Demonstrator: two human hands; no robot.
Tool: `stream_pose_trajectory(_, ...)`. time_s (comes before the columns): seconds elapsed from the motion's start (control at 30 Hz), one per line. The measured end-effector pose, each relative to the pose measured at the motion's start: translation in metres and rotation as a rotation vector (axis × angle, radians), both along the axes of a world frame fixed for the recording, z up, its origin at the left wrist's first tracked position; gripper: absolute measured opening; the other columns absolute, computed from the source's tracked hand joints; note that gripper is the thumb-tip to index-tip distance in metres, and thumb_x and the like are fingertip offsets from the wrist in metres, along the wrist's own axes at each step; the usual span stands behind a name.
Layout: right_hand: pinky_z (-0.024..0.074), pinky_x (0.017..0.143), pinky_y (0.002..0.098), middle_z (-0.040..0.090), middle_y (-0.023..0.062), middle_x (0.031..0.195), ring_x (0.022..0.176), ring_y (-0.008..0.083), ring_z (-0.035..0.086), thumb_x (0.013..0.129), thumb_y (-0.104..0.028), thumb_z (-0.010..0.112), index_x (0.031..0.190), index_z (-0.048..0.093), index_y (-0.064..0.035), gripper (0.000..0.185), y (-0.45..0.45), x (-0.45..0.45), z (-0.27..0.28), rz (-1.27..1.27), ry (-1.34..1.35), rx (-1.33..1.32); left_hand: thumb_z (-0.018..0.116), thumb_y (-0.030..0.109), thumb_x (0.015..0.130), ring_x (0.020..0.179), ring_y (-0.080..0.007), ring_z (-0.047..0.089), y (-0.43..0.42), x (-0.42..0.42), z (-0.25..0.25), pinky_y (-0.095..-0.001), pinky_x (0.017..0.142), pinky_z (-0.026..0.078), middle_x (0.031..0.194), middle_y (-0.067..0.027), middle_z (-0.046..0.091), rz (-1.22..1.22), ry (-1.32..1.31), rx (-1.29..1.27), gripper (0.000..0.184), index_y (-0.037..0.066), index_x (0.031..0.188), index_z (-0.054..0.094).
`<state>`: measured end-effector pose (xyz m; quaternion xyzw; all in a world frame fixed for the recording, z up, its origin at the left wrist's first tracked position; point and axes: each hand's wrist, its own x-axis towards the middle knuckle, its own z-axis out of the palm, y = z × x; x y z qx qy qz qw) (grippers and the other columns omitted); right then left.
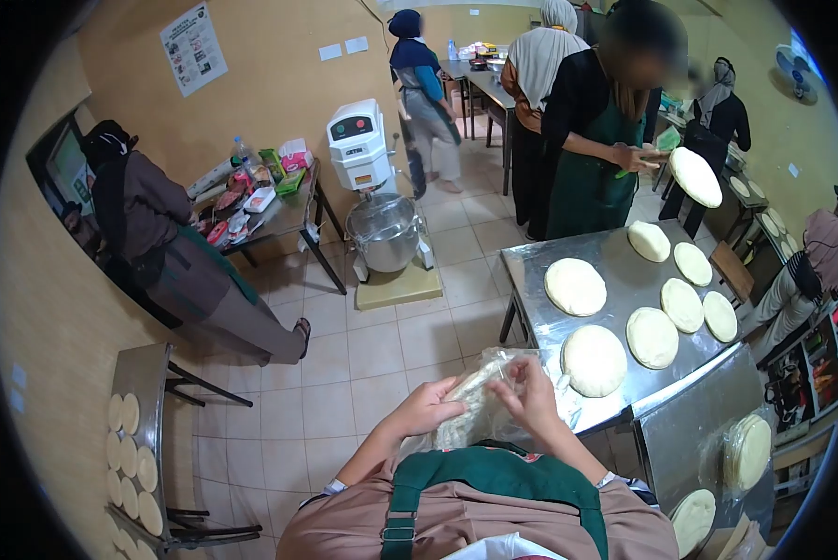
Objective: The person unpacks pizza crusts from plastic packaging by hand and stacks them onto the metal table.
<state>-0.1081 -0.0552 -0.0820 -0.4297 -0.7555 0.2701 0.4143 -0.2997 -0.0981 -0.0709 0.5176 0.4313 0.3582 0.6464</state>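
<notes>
In front of my chest I hold a clear plastic bag [475,397] with something pale, possibly flatbread, folded inside; the contents are partly hidden by creases and glare. My left hand [423,409] grips the bag's left side, thumb on top. The fingers of my right hand [529,392] pinch its upper right edge. Just right of the bag, a round pale flatbread [594,360] lies on a steel table [537,350], near another flatbread [575,287] and several smaller ones.
Across the steel table, a person in a green apron [582,191] holds up a flatbread [695,177]. A stack of bagged flatbreads [748,452] sits on a lower right table. Ahead stands a dough mixer [382,229]. Breads cover a left table [144,364]. Other people stand around.
</notes>
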Motion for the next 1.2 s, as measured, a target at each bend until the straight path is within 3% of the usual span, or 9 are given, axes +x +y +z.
stream_pose_trajectory(0.2, 0.0394, 0.054, 0.0276, 0.051, 0.0087, 0.063, 0.059, 0.0190, 0.050, 0.071, -0.009, 0.059, 0.073, 0.053, -0.0030, 0.009, 0.030, 0.038, 0.007, -0.063, -0.008, -0.074, 0.049, 0.005, 0.070, 0.084, -0.0089, 0.050, -0.003, -0.019, 0.021, -0.0213, 0.074, 0.039, 0.097, -0.0044, 0.055, -0.145, 0.243, 0.086, 0.039, -0.001, 0.109, 0.047)
stream_pose_trajectory(0.27, 0.0391, 0.055, 0.0242, 0.051, 0.0048, 0.063, 0.059, 0.0143, 0.049, 0.073, -0.007, 0.057, 0.077, 0.052, -0.0028, 0.008, 0.029, 0.040, 0.001, -0.002, 0.053, -0.213, 0.049, 0.002, 0.069, 0.085, -0.0092, 0.050, 0.003, -0.023, 0.019, -0.0213, 0.075, 0.039, 0.097, -0.0055, 0.055, -0.204, 0.315, 0.117, 0.039, -0.002, 0.108, 0.048)
stream_pose_trajectory(0.37, 0.0404, 0.062, 0.0214, 0.050, 0.0015, 0.075, 0.072, 0.0111, 0.049, 0.073, -0.006, 0.056, 0.093, 0.047, -0.0025, 0.022, 0.030, 0.039, -0.018, 0.185, 0.529, -0.656, 0.050, -0.001, 0.068, 0.085, -0.0103, 0.051, 0.005, -0.030, 0.011, -0.0217, 0.075, 0.040, 0.097, -0.0068, 0.055, -0.186, 0.266, 0.112, 0.039, -0.003, 0.107, 0.049)
stream_pose_trajectory(0.6, 0.0381, 0.076, 0.0284, 0.054, 0.0073, 0.083, 0.085, 0.0153, 0.049, 0.075, -0.011, 0.057, 0.088, 0.054, -0.0008, 0.017, 0.016, 0.032, -0.031, 0.277, 0.109, -0.274, 0.049, -0.003, 0.065, 0.086, -0.0116, 0.052, 0.004, -0.053, 0.013, -0.0223, 0.076, 0.040, 0.096, -0.0075, 0.056, -0.058, 0.083, -0.057, 0.039, -0.004, 0.104, 0.050)
stream_pose_trajectory(0.77, 0.0396, 0.055, 0.0181, 0.053, -0.0012, 0.065, 0.057, 0.0051, 0.049, 0.082, -0.010, 0.050, 0.079, 0.053, -0.0008, 0.010, 0.020, 0.045, -0.005, 0.493, 0.459, -0.818, 0.052, -0.003, 0.064, 0.082, -0.0123, 0.053, 0.008, -0.079, 0.002, -0.0225, 0.072, 0.041, 0.091, -0.0077, 0.058, -0.077, 0.049, -0.132, 0.036, -0.005, 0.099, 0.053)
stream_pose_trajectory(0.87, 0.0396, 0.056, 0.0190, 0.054, -0.0004, 0.069, 0.060, 0.0050, 0.049, 0.081, -0.009, 0.050, 0.079, 0.052, -0.0009, 0.009, 0.022, 0.048, -0.001, 0.641, 0.426, -0.971, 0.052, -0.001, 0.063, 0.077, -0.0106, 0.054, 0.015, -0.089, -0.021, -0.0220, 0.070, 0.043, 0.086, -0.0045, 0.059, -0.095, 0.136, -0.062, 0.033, -0.004, 0.096, 0.055)
stream_pose_trajectory(0.97, 0.0305, 0.040, 0.0157, 0.054, 0.0010, 0.068, 0.043, 0.0038, 0.039, 0.082, -0.017, 0.051, 0.078, 0.050, -0.0024, 0.015, 0.013, 0.023, -0.022, 0.894, 0.590, -0.947, 0.055, 0.003, 0.064, 0.069, -0.0099, 0.054, 0.021, -0.083, -0.039, -0.0226, 0.064, 0.043, 0.080, -0.0047, 0.060, 0.091, 0.320, 0.030, 0.026, -0.001, 0.090, 0.058)
stream_pose_trajectory(1.03, 0.0283, 0.037, 0.0165, 0.052, 0.0012, 0.064, 0.040, 0.0044, 0.037, 0.082, -0.018, 0.049, 0.078, 0.049, -0.0030, 0.015, 0.011, 0.009, -0.019, 0.926, 0.607, -0.962, 0.057, 0.011, 0.068, 0.064, -0.0107, 0.054, 0.023, -0.071, -0.046, -0.0240, 0.059, 0.043, 0.076, -0.0058, 0.060, 0.508, 0.658, 0.348, 0.024, 0.002, 0.090, 0.057)
stream_pose_trajectory(1.2, 0.0268, 0.035, 0.0201, 0.037, -0.0009, 0.049, 0.037, 0.0076, 0.032, 0.085, -0.022, 0.043, 0.080, 0.044, -0.0072, 0.016, 0.013, -0.020, -0.008, 0.798, 0.876, -1.290, 0.057, 0.032, 0.074, 0.063, -0.0142, 0.054, 0.017, -0.050, -0.073, -0.0266, 0.058, 0.043, 0.071, -0.0075, 0.058, 0.322, 0.613, 0.022, 0.036, 0.004, 0.097, 0.052)
